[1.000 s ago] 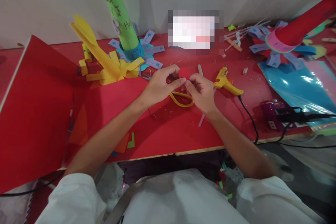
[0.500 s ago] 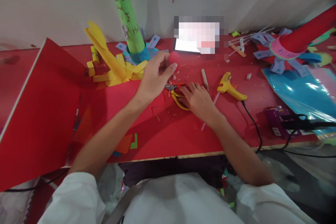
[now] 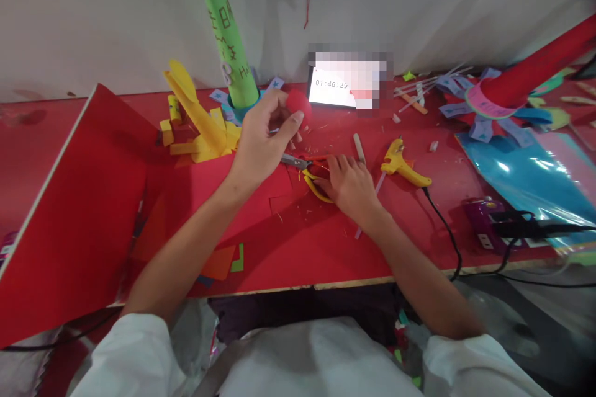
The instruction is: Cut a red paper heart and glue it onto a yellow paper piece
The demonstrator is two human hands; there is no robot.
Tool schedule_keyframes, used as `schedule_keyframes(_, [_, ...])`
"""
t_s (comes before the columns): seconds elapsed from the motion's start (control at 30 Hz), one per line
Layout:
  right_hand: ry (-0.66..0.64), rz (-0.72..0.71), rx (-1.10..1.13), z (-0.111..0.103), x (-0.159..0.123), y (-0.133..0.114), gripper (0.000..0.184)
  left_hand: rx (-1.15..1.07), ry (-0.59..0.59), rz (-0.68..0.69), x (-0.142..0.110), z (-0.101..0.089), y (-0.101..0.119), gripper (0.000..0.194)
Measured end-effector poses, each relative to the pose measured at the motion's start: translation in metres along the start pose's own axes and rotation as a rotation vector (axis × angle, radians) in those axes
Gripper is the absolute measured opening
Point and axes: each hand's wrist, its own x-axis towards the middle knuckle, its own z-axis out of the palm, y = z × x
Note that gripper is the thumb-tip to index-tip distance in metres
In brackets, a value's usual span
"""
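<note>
Red ball [image 3: 298,108]: small, round, matte, pinched between the thumb and fingertips of the left hand [image 3: 261,142], raised above the red table [image 3: 298,248] in front of the green tube [image 3: 226,31]. I judge it light and soft, likely paper or foam; the surface looks dull rather than slick, so a gentle fingertip pinch across its middle should suffice. Hard squeezing would probably dent it.

Right hand [image 3: 350,185]: lying flat on the table, fingers curled over the yellow handles of the scissors [image 3: 313,175]. The metal blades point toward the left hand. I cannot tell whether the fingers have closed into the loops or merely rest on them. Scissors I take to be stiff and heavier than the ball; hold by the loops, away from the blades.

Nearby: yellow glue gun [image 3: 403,164] just right of the right hand, its black cord [image 3: 444,223] running off the table edge. Yellow paper strips [image 3: 198,127] lie behind the left wrist. A large red sheet [image 3: 74,211] stands tilted at far left. Paper scraps are scattered about the work area.
</note>
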Motion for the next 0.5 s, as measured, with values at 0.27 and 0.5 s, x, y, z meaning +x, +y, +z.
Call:
schedule_keyframes(0.27, [0.075,-0.047,0.136,0.015,0.007,0.023,0.035,0.039,0.038,0.058,-0.002,-0.005,0.027,0.032])
schedule_keyframes(0.5, [0.116,-0.025,0.382,0.019,0.010,0.038,0.031,0.126,0.104,0.228,-0.015,-0.008,0.078,0.015])
